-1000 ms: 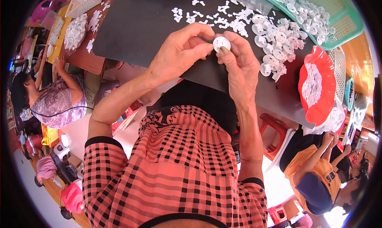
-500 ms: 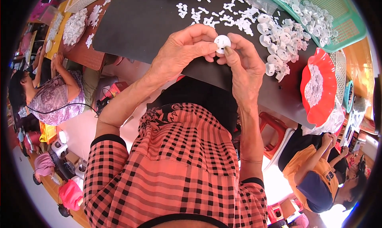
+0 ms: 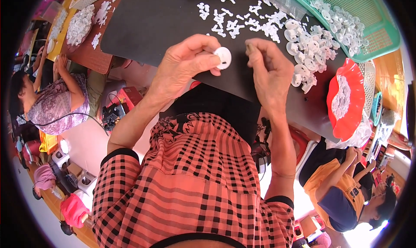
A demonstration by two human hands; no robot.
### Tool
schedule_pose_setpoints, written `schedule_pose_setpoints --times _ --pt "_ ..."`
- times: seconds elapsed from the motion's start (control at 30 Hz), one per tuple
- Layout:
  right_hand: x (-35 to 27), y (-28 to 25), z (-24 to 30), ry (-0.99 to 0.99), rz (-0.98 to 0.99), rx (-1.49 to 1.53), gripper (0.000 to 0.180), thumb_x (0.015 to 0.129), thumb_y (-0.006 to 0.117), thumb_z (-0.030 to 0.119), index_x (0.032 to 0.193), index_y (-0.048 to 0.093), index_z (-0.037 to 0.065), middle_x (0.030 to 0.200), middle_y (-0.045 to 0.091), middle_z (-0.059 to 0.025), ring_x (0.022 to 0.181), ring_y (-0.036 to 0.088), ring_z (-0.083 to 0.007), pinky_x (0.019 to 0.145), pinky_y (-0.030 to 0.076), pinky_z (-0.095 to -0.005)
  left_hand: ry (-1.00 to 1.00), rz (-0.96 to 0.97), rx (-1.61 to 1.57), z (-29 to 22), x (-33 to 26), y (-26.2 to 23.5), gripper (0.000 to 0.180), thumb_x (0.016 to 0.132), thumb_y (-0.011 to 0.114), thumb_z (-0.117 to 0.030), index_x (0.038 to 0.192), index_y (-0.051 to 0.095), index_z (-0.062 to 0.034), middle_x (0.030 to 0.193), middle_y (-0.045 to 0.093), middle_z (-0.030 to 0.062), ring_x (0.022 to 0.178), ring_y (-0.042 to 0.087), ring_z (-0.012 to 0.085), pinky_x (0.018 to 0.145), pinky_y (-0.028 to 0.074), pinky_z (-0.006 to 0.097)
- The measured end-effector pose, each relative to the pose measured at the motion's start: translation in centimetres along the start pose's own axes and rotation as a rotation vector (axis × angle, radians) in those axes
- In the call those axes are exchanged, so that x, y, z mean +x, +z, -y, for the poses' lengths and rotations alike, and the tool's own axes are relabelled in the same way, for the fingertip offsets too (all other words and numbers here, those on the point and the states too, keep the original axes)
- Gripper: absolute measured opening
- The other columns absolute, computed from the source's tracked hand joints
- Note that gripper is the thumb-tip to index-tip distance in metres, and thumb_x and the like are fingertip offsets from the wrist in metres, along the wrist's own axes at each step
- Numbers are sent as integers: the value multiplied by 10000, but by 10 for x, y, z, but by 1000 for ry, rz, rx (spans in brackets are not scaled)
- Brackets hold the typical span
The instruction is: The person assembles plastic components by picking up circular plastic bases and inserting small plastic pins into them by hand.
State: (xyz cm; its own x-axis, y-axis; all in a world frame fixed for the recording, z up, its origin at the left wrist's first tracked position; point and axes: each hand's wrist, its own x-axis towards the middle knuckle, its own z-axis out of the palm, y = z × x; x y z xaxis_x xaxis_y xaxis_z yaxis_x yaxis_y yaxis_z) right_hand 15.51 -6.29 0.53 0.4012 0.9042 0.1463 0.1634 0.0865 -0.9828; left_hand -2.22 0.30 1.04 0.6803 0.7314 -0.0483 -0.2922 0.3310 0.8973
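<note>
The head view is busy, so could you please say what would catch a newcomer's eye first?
Probably the wavy-rimmed, glossy red bowl at the right of the black tabletop, with small white pieces inside. Next comes the round white plastic disc held by the left hand, in the upper middle. The green mesh plastic basket at upper right, holding translucent white parts, also stands out.

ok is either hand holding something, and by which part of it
The left hand pinches a white plastic disc by its left edge; nothing shows held in the right hand.
</note>
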Motion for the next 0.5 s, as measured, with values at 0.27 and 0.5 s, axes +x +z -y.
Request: schedule_pose_setpoints --times 0.27,0.5 --pt "18 1 -4 -424 106 -676 177 795 656 58 970 678 67 843 616 -59 647 583 -193 590 462 -289 22 -79 -73 2 -2 -7 215 877 600 -68 1075 575 12 982 610 78 860 581 127 777 501 272" --pt "7 -5 -9 -446 144 -671 167 758 681 96 924 661 90 818 576 -33 731 575 -216 632 476 -332 30 -70 -82 3 -1 -11 225 886 600 -87 1087 571 9 978 609 75 880 586 134 780 504 284"
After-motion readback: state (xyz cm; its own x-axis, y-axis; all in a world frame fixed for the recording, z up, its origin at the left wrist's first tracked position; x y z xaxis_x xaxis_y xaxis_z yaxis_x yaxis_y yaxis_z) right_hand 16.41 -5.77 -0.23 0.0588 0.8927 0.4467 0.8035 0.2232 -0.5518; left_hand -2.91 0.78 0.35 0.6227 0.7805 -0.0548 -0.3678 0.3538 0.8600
